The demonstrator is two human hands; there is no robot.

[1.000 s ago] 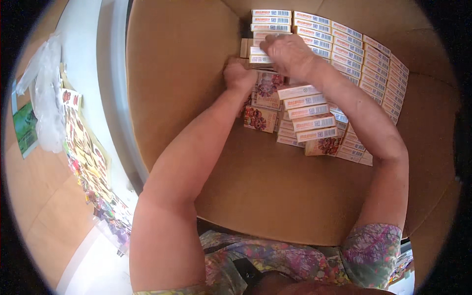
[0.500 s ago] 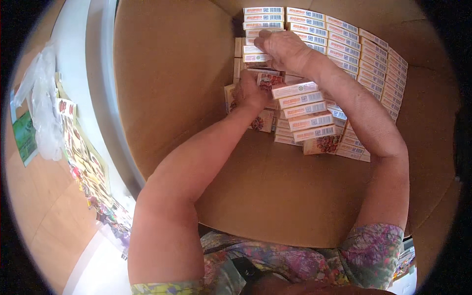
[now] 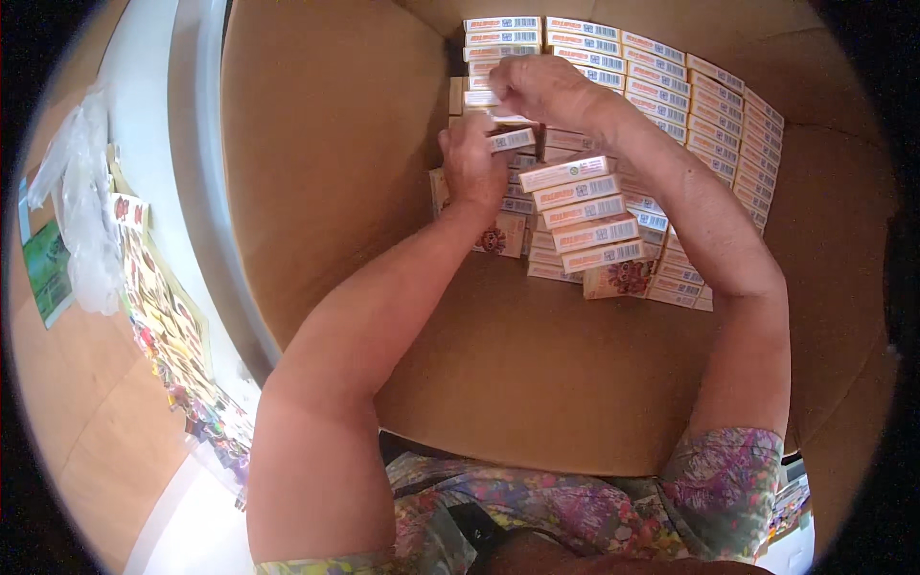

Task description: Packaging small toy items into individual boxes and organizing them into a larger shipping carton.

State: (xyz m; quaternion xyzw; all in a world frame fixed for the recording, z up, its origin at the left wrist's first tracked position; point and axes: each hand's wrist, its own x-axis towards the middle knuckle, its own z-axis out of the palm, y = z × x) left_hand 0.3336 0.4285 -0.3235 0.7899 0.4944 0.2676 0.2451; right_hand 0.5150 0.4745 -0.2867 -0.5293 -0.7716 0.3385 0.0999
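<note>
Inside a large cardboard carton, my left hand [image 3: 471, 165] is closed around the left end of a small flat box [image 3: 513, 141] with a white and orange edge. That box lies level, just in front of the leftmost stack of small boxes [image 3: 502, 38]. Just above it, my right hand [image 3: 548, 94] is curled against the same stack, fingertips bent down and partly hidden. Under my right forearm several loose small boxes [image 3: 580, 211] lean in a fanned, slanting pile. A box with a printed picture face [image 3: 500, 237] lies below my left hand.
Further columns of the same boxes [image 3: 714, 115] fill the carton's far right side. Brown carton walls [image 3: 326, 144] rise around my arms. Outside, at left, are a pale curved edge [image 3: 144, 144], a clear plastic bag [image 3: 91, 211] and colourful packets [image 3: 168, 326].
My left hand has risen slightly toward the leftmost stack, and the box in it now shows its edge instead of its picture face. My right hand has shifted a little left.
</note>
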